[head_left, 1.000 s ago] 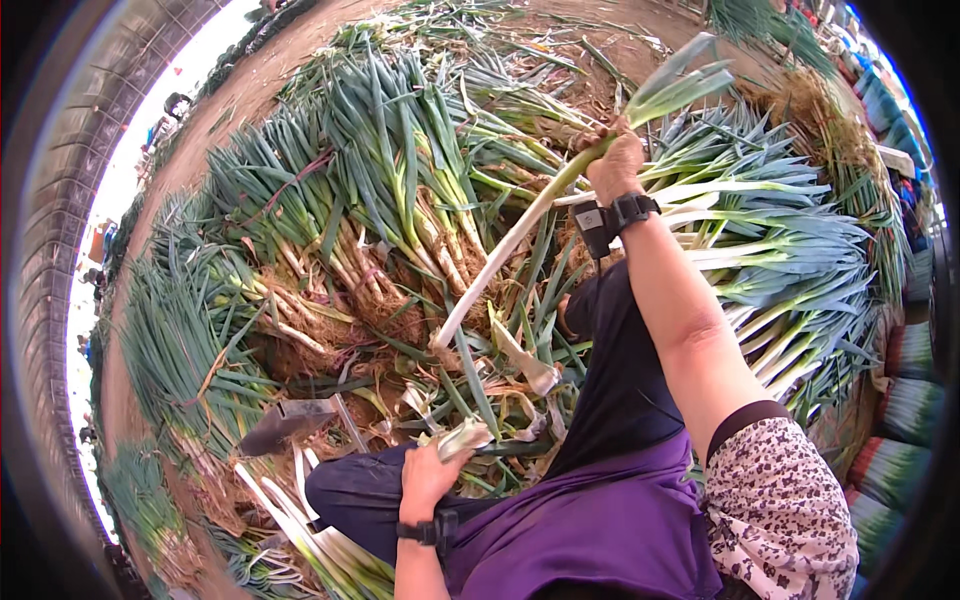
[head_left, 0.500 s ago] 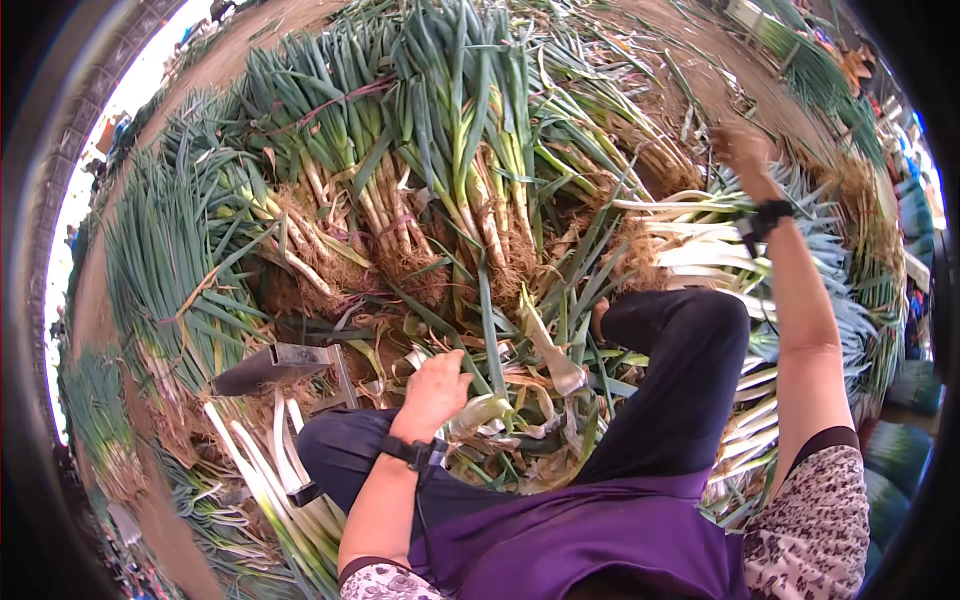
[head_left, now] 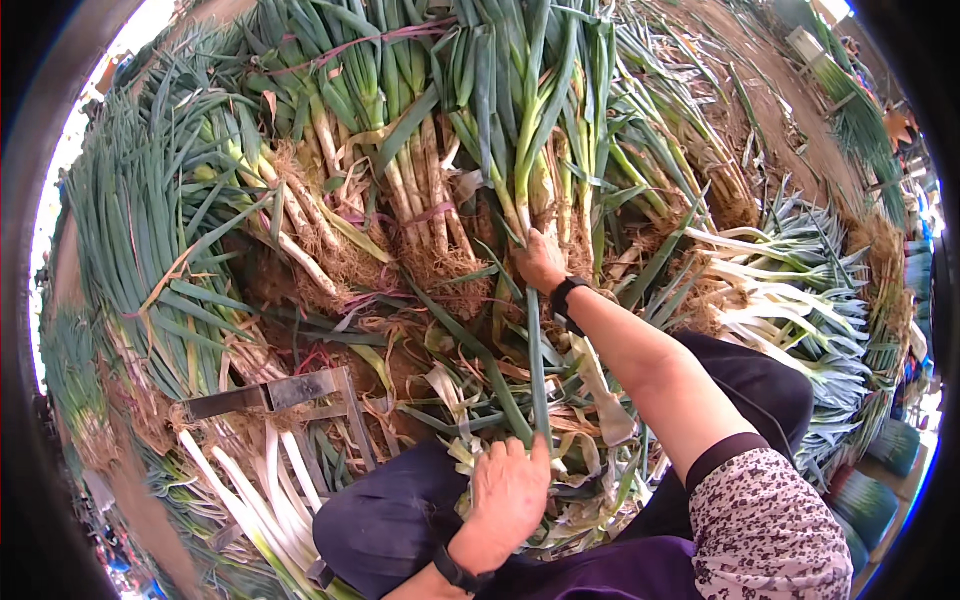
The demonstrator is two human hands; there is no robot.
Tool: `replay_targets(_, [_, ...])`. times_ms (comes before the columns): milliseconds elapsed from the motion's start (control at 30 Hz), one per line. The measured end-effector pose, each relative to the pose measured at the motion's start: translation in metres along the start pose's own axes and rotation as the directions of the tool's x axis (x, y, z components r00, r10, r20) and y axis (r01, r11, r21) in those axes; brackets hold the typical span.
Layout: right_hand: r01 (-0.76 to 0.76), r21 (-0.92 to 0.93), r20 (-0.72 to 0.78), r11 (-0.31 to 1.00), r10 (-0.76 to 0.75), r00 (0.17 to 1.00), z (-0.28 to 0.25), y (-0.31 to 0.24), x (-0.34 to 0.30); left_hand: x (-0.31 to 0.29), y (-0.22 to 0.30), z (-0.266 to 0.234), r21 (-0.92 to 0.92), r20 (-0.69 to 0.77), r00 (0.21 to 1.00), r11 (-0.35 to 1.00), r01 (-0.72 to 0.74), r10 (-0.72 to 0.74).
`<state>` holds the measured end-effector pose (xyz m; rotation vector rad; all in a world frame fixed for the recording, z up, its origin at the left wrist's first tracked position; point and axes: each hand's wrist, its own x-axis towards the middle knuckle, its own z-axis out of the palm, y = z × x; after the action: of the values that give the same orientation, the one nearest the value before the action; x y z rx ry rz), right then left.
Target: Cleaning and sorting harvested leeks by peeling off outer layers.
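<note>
My right hand [head_left: 542, 262] reaches forward to the bundle in the middle and is closed round the pale lower stalk of a long green onion [head_left: 523, 190]. Its roots are hidden by the hand and other stalks. Closer in, my left hand [head_left: 508, 490] is held low over my knee with loosely bent fingers, holding nothing that I can see. Its fingertips are by the end of a long green leaf [head_left: 537, 370]; whether they touch it I cannot tell. Untrimmed green onions with brown, hairy roots [head_left: 435, 268] lie around the right hand, some tied with purplish string [head_left: 370, 40].
At the left stands a metal bracket [head_left: 265, 397] with a flat plate, beside peeled white green onions [head_left: 245, 500]. More peeled stalks [head_left: 790, 305] lie in a pile at the right. Loose peelings [head_left: 590, 460] cover the ground between my knees.
My right hand has swung from the far right to the middle bundle and closed on a green onion. My left hand sits lower and further right in the picture; the view has shifted too.
</note>
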<state>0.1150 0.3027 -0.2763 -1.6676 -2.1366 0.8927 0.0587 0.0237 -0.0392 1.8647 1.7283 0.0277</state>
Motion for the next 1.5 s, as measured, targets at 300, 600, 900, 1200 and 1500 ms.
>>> replay_targets(300, [-0.238,0.161,0.350,0.958,0.170,0.921,0.006,0.035,0.056,0.007,0.004,0.002,-0.117,0.005,0.996,0.990,-0.083,0.084])
replay_targets(600, [-0.036,0.466,0.210,0.884,-0.071,0.975,-0.068,-0.054,-0.095,0.038,-0.027,-0.017,-0.612,-0.435,0.843,0.791,-0.019,-0.316])
replay_targets(900, [0.503,0.274,0.069,0.819,-0.539,0.840,-0.162,-0.105,-0.231,0.058,0.000,-0.063,-0.930,-0.340,0.899,-0.045,-0.366,-0.277])
replay_targets(1200, [-0.073,0.717,0.429,0.693,-0.357,0.829,-0.164,-0.150,-0.271,0.017,-0.017,-0.067,-0.896,-0.339,0.835,-0.123,-0.427,-0.432])
replay_targets(1500, [-0.398,0.883,0.393,0.249,0.072,0.917,-0.128,-0.173,-0.275,0.018,-0.036,-0.031,-0.926,-0.164,0.862,-0.226,-0.302,-0.479])
